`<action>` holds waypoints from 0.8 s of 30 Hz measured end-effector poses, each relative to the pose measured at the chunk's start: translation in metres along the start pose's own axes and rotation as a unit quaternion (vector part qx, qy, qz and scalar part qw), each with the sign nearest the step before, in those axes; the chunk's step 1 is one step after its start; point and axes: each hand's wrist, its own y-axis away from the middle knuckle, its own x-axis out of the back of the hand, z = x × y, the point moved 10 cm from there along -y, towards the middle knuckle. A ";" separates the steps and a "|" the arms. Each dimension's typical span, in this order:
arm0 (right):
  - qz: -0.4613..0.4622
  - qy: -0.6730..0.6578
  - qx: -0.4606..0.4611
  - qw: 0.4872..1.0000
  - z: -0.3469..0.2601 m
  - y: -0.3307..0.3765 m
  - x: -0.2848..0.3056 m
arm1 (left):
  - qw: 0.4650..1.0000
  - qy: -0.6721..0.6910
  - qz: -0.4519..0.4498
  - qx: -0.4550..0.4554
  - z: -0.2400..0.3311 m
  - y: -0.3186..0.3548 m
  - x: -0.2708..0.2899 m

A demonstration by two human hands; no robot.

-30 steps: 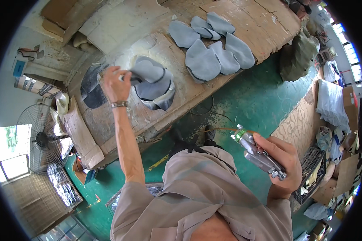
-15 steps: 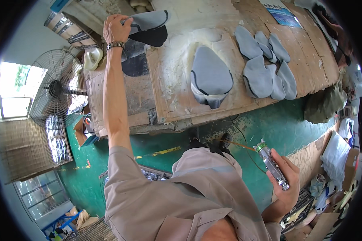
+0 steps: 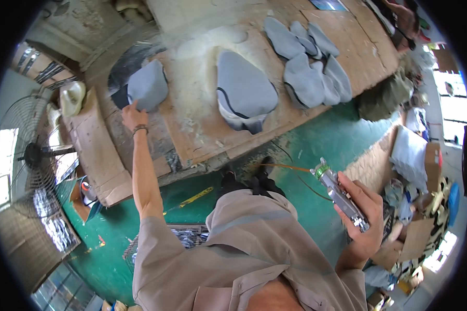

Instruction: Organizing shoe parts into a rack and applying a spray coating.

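My left hand reaches forward to a grey fabric piece at the far left of the worktable, fingers closed at its near edge. That piece lies on a black patch, with a black flap showing on its left. My right hand grips a metal spray gun with a green ring, away from the table at the lower right. An orange-brown hose runs from the gun. Mid-table, a grey cover with a black edge line sits over a pale rounded form.
Several grey fabric pieces lie right of the covered form on the cardboard-topped table. A wire-guarded fan and a cream moulded piece are at left. Crumpled dark cloth hangs at the table's right end; a thin hose crosses the green floor.
My left hand has come down and nearer, bringing the grey fabric piece from above the far left onto the table. The view has turned; my right hand still holds the spray gun.
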 end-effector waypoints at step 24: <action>-0.059 0.085 0.167 0.980 0.027 0.091 0.076 | 0.736 0.496 -0.016 0.461 -0.046 0.507 -0.113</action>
